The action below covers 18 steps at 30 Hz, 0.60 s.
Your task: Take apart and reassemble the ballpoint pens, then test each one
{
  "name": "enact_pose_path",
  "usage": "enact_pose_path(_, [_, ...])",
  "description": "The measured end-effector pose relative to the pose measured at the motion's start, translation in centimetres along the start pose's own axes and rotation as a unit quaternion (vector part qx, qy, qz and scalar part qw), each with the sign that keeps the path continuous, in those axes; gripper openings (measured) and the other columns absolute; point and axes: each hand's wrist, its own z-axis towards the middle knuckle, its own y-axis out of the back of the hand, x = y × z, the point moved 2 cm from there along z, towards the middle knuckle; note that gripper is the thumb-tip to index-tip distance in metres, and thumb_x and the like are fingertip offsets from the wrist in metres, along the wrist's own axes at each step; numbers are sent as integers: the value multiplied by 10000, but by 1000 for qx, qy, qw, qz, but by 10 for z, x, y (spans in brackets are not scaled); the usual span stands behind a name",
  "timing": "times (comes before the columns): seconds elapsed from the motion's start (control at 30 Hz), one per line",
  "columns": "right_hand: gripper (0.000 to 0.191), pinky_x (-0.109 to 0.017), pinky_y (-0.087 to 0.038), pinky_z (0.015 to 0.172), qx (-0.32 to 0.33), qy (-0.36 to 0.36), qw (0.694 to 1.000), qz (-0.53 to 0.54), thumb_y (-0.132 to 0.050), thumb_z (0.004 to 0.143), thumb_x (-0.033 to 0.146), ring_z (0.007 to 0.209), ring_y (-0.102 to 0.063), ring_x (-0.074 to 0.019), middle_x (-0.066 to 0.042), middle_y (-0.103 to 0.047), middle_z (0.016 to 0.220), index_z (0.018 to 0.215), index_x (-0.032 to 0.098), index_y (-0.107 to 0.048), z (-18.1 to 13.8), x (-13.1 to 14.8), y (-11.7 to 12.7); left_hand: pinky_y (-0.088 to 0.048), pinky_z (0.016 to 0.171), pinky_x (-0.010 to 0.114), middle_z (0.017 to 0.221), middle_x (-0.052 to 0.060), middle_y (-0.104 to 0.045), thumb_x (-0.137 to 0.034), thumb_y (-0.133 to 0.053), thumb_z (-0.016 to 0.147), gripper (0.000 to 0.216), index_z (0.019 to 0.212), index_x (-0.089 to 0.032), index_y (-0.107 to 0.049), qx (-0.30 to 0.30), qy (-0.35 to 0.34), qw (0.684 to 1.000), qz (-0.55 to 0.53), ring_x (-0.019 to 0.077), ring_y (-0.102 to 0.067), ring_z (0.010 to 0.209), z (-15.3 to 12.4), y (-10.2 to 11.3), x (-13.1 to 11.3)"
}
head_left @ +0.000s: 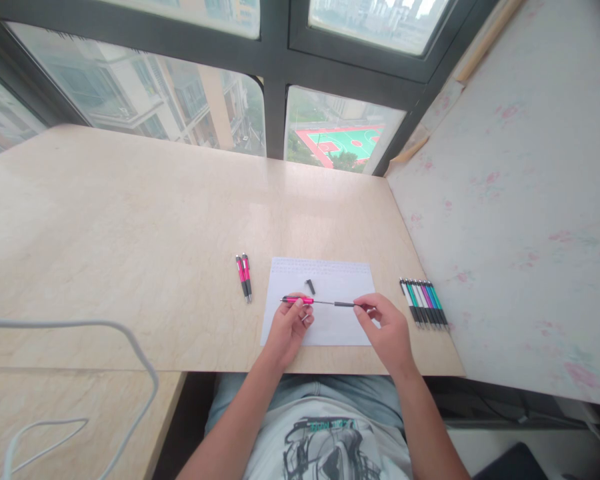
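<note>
My left hand is closed around a pink pen barrel with a black end, held level above the sheet of paper. Out of the barrel's right end sticks a thin pen refill, its middle pale and its outer part dark. The fingertips of my right hand pinch the refill's far right end. Behind my left hand, a small black pen grip piece lies loose on the paper. Whether the refill is still seated inside the barrel is hidden.
Two pink-and-black pens lie left of the paper. Several pens in white, green, purple and blue lie in a row at the right, near the wall. A white cable loops at the lower left. Windows border the table.
</note>
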Motion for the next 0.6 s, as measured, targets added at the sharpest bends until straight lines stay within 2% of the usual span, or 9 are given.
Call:
enact_pose_path(0.3, [94, -297, -522, 642, 8, -8, 1000, -2, -594, 873, 273, 763, -622, -181, -44, -667, 861, 895, 216, -667, 0, 0, -4, -443, 620, 224, 857, 25, -646, -240, -772, 769, 204, 923, -155, -670, 10, -3, 1000, 10, 87, -558, 690, 0, 0, 1])
enact_pose_path(0.6, [98, -281, -516, 621, 25, 1, 1000, 11, -584, 866, 247, 747, -627, -168, -40, -671, 864, 885, 215, -675, 1, 5, -23, -448, 626, 218, 862, 32, -655, -242, -780, 759, 203, 911, -151, -680, 13, -3, 999, 31, 91, -557, 705, -1, -1, 1])
